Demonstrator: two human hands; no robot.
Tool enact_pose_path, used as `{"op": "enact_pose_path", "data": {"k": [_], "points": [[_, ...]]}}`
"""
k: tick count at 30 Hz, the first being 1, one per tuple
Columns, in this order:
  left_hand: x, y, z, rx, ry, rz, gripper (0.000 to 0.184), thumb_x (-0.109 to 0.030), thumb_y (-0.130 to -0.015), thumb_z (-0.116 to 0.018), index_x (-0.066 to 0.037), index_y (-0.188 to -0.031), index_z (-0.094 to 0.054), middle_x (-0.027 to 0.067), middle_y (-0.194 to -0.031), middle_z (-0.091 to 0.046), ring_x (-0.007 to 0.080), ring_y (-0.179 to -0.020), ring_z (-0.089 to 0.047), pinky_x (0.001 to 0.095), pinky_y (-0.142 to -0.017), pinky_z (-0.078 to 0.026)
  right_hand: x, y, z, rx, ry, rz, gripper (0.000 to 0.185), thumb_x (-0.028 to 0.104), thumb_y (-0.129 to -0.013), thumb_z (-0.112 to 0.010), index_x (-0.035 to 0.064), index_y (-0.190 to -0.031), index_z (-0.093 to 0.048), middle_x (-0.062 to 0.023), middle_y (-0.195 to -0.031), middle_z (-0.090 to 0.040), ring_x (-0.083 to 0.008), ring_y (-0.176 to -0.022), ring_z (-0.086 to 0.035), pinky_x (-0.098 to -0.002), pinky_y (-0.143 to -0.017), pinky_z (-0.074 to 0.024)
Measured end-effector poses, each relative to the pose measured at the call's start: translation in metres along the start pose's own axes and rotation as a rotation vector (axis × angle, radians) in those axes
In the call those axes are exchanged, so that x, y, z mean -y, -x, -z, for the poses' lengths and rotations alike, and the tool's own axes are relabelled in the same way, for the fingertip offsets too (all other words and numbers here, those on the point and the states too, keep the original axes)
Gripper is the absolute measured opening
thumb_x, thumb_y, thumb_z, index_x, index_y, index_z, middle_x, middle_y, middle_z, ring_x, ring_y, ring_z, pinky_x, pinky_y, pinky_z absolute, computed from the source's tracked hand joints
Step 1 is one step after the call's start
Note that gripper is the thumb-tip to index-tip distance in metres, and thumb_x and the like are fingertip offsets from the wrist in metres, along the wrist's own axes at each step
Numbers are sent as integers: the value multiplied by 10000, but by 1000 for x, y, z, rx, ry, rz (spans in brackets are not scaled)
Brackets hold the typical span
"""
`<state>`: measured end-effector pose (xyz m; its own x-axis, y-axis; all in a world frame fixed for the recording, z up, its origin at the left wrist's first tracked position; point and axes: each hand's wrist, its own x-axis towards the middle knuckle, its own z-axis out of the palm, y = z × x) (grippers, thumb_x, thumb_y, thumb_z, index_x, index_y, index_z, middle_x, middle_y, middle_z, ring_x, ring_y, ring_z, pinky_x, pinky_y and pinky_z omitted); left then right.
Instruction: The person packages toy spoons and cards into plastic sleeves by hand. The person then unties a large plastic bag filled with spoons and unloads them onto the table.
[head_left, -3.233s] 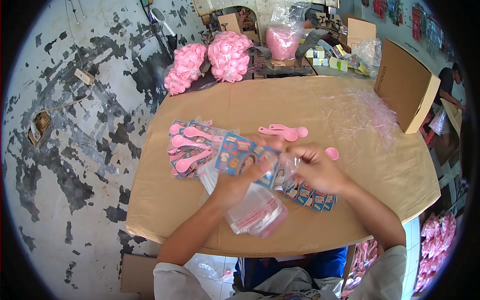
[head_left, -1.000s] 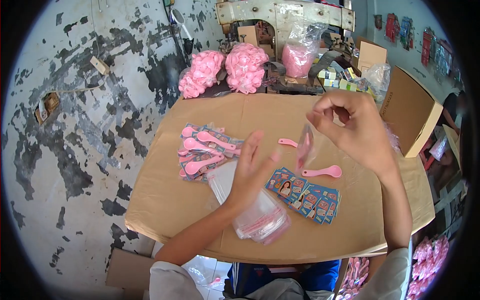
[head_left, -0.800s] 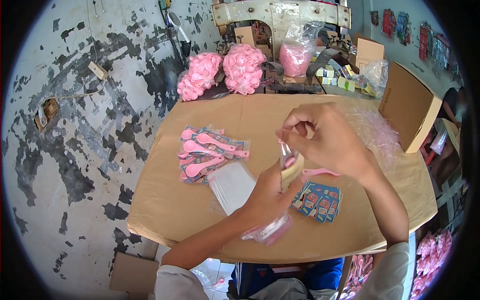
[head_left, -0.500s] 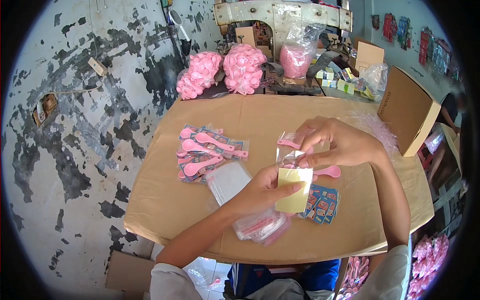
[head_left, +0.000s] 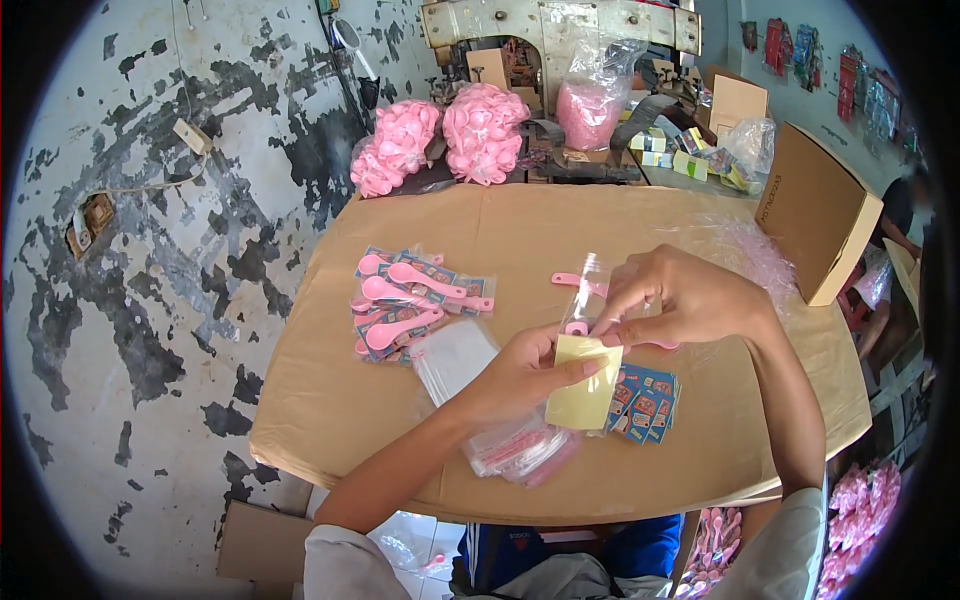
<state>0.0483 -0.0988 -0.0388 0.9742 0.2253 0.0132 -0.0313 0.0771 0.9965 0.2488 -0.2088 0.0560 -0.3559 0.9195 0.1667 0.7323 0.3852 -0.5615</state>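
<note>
Peeling wall (head_left: 150, 350) at left; past the far edge of a paper-covered bench (head_left: 700, 455), pale machine frame (head_left: 560, 25). Near the bench's middle, raised over its surface, yellow card (head_left: 580, 404) clasped in the left hand (head_left: 525, 372), thumb across the blank face, other fingers mostly hidden behind. Long axis running away from the body, close to upright as seen from the head, top leaning slightly right, bottom edge toward the body. Above the top edge, clear bag (head_left: 583, 290) pointing away along nearly the same line, with pink handle end (head_left: 577, 328) showing at its base. At the card's upper right corner, right hand (head_left: 690, 300), thumb and forefinger pinched together on the bag.

Just right of the yellow card, partly covered by it, fanned printed cards (head_left: 645, 405). To the left, stack of clear bags (head_left: 452, 358), crossed by the left forearm. Farther left, heap of packed pink spoons (head_left: 412, 300), bowls mostly leftward. Beyond the held bag, loose pink spoon (head_left: 566, 280), bowl end blocked from sight. Farther right, pinkish strands (head_left: 745, 255) beside a cardboard box (head_left: 815, 220). Along the far edge, two pink bundles (head_left: 485, 135) and clear sack (head_left: 590, 112). At far right, person (head_left: 897, 208) in dark clothing.
</note>
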Motion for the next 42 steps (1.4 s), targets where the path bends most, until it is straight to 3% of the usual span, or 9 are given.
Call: {"op": "enact_pose_path", "data": {"k": [3, 9, 15, 18, 27, 33, 38, 39, 42], "points": [[4, -1, 0, 8, -25, -18, 353, -146, -968, -632, -3, -1282, -558, 58, -1202, -639, 133, -1075, -613, 305, -943, -491, -7, 0, -5, -11, 139, 169, 227, 203, -885, -716, 32, -1033, -741, -139, -864, -713, -188, -715, -656, -318, -719, -524], [4, 2, -26, -2, 174, -212, 337, -198, -1024, -541, -29, -1313, -504, 86, -1184, -627, 134, -1003, -646, 293, -844, -551, 1, 7, -14, -261, -355, -226, 221, 176, -904, -699, 39, -1075, -728, -144, -948, -728, -175, -685, -657, -307, -684, -528], [-1, 4, -30, -182, 215, -169, 393, -243, -1073, -416, -34, -1405, -436, 89, -1246, -595, 138, -1081, -611, 277, -868, -535, 11, 9, -31, -570, 417, 100, 175, 149, -819, -742, 44, -959, -735, -59, -871, -687, -219, -785, -630, -349, -700, -534], [-1, 5, -40, -292, 123, -248, 468, -191, -1069, -424, -49, -1506, -336, 58, -1135, -632, 75, -921, -630, 223, -785, -514, 16, 10, -39, -616, 667, 106, 171, 184, -776, -758, 71, -902, -737, -20, -883, -681, -215, -862, -609, -355, -736, -522], [15, 5, -32, -268, -92, -132, 480, -160, -1067, -434, -51, -1521, -320, -17, -1150, -579, 26, -879, -543, 205, -768, -477, 0, 8, -53, -615, 957, 178, 142, 163, -665, -740, 81, -749, -660, -10, -840, -657, -172, -858, -600, -332, -739, -473], [17, 3, -27, -190, 3, -166, 471, -240, -1078, -396, -21, -1491, -345, 71, -1357, -551, 149, -1073, -636, 272, -867, -534, -3, 14, -39, -709, 655, 130, 130, 133, -711, -723, 63, -776, -635, -40, -809, -642, -204, -776, -601, -329, -694, -475], [5, 2, -20, -212, 284, -69, 438, -300, -1078, -368, 11, -1378, -441, 128, -1366, -556, 206, -1084, -653, 315, -906, -555, -32, 83, 30, -660, -372, -255, 79, 31, -768, -661, 38, -836, -623, -77, -822, -639, -180, -774, -603, -324, -717, -489], [9, 1, -18, -225, 309, -53, 435, -307, -1077, -369, 14, -1357, -458, 137, -1363, -559, 210, -1077, -656, 320, -909, -558, -70, 106, 39, -604, -181, -307, 100, -4, -766, -627, 35, -858, -634, -83, -841, -646, -193, -779, -608, -330, -730, -494], [16, -5, -15, -200, 312, 3, 424, -303, -1066, -416, 15, -1336, -493, 129, -1301, -600, 196, -1052, -663, 328, -887, -566, -168, 158, 13, -635, 1193, -314, 256, -108, -762, -523, 26, -924, -668, -99, -898, -667, -232, -795, -624, -349, -770, -508]]}}
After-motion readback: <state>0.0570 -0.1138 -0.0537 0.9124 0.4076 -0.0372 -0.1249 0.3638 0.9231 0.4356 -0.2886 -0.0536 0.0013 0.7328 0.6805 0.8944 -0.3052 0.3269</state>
